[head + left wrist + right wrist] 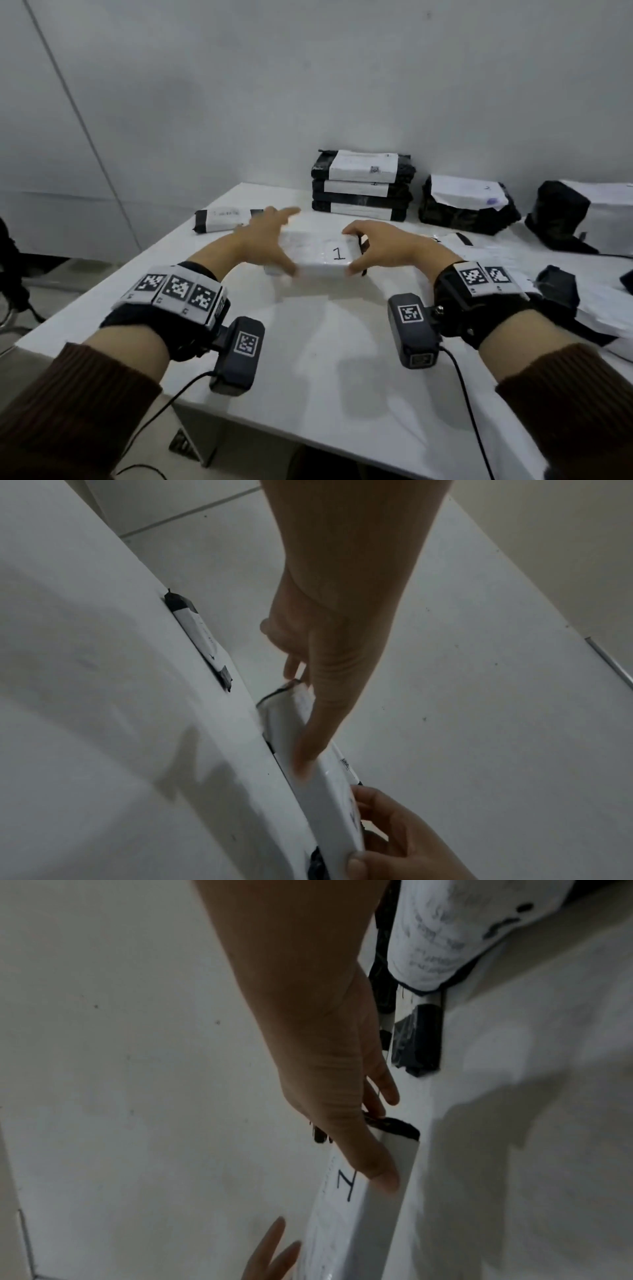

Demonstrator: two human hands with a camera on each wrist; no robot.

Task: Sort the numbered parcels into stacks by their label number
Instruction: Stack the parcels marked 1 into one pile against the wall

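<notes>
A flat white-labelled parcel marked "1" point(322, 255) is held just above the white table point(308, 359), in the middle. My right hand point(351, 250) pinches its right end, thumb on the near edge and fingers curled over the far edge. My left hand point(287, 240) is blurred at the left end, with straight spread fingers over the top and the thumb on the near edge. The right wrist view shows the "1" on the parcel point(356, 1204) under my thumb. In the left wrist view my thumb lies along the parcel point(329, 791).
A stack of three black parcels point(361, 186) stands at the back by the wall. Right of it are a second pile point(467, 205) and a third pile point(561, 219). A single parcel point(227, 219) lies at the back left. Loose parcels point(513, 260) cover the table's right side.
</notes>
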